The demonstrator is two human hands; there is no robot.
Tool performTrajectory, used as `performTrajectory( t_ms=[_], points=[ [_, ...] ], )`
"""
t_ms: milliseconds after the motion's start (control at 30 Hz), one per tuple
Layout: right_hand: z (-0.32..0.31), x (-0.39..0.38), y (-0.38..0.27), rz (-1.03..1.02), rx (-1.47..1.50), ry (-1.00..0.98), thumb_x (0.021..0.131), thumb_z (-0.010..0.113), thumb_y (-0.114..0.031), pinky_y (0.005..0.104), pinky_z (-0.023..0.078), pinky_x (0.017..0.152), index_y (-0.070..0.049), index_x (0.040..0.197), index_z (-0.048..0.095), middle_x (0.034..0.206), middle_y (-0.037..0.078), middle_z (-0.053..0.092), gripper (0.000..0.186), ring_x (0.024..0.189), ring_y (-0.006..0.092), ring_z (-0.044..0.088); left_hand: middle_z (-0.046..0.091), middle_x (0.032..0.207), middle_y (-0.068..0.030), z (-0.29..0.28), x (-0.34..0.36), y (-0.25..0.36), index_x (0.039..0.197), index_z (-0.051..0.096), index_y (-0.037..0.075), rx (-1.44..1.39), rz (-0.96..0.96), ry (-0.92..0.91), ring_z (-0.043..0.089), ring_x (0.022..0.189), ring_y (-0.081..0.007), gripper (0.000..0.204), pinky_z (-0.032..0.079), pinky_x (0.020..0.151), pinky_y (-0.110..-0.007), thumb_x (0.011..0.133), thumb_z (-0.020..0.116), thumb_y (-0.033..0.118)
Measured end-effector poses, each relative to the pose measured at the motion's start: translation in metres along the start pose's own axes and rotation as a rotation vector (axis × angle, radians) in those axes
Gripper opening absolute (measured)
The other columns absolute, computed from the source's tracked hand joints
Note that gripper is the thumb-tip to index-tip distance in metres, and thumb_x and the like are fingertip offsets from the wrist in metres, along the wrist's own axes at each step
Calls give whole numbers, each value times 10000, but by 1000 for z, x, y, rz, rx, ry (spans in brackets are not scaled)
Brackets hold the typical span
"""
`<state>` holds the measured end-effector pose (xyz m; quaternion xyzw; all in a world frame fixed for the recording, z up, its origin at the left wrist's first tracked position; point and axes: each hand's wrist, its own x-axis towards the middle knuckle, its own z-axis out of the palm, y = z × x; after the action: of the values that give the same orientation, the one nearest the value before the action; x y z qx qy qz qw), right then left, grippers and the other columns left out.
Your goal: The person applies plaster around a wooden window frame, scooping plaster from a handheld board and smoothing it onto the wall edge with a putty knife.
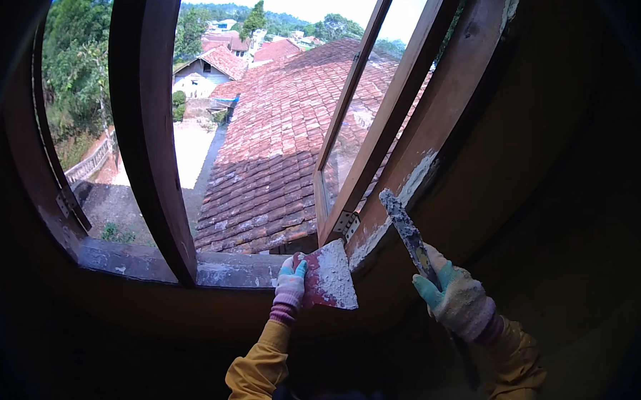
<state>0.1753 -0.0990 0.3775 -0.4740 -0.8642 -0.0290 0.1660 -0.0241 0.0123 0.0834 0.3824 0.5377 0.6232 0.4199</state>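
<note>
My left hand (290,283), in a white and teal glove with a purple cuff, grips a flat red board (316,289) at its left edge. Whitish wet filler (337,274) covers much of that board, which is beside the lower right corner of the window. In my gloved right hand (463,299) is a long, narrow blade tool, like a putty knife (408,232), smeared with the same filler. Its tip points up and left, close to the wooden window frame (439,112). A rough white strip of filler (416,177) runs along the joint between frame and wall.
A hinged glazed sash (389,106) stands swung outward, its metal hinge (347,222) low on the frame. A dark wooden post (149,121) divides the opening above the stained sill (235,270). Outside lies a tiled roof (280,141). The wall (522,159) at right is in shadow.
</note>
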Motion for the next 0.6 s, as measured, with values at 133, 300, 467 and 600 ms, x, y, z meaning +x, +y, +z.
performTrajectory(
  t_ms=[133, 300, 467, 600],
  points=[
    [5, 0, 11, 124, 25, 56, 853, 544, -186, 334, 485, 636, 6, 1252, 398, 832, 157, 577, 466, 693, 226, 579, 597, 1018, -113, 8, 3, 3, 1138, 507, 8, -67, -49, 5, 555, 931, -209, 359, 413, 837, -298, 848, 570, 211],
    [-3, 6, -2, 42, -148, 133, 856, 527, -69, 243, 481, 563, -16, 1271, 393, 812, 101, 561, 440, 632, 141, 567, 591, 1028, -103, -1, 16, -9, 1131, 506, 6, -20, -44, -72, 544, 927, -180, 347, 409, 837, -288, 851, 571, 203],
    [-26, 14, -5, 34, -602, 189, 831, 522, 3, 257, 505, 578, -34, 1215, 450, 875, 90, 595, 392, 657, 154, 587, 587, 1033, -112, 2, 14, 3, 1127, 504, 4, -104, -65, -115, 545, 939, -190, 339, 413, 832, -288, 854, 567, 194],
    [-45, 29, -25, 187, -442, 155, 853, 489, -38, 261, 494, 548, -62, 1188, 476, 851, 66, 615, 336, 623, 130, 586, 576, 1059, -109, 0, 17, 8, 1138, 494, 4, -115, -106, -141, 544, 958, -193, 341, 418, 833, -290, 857, 562, 185]
  ],
)
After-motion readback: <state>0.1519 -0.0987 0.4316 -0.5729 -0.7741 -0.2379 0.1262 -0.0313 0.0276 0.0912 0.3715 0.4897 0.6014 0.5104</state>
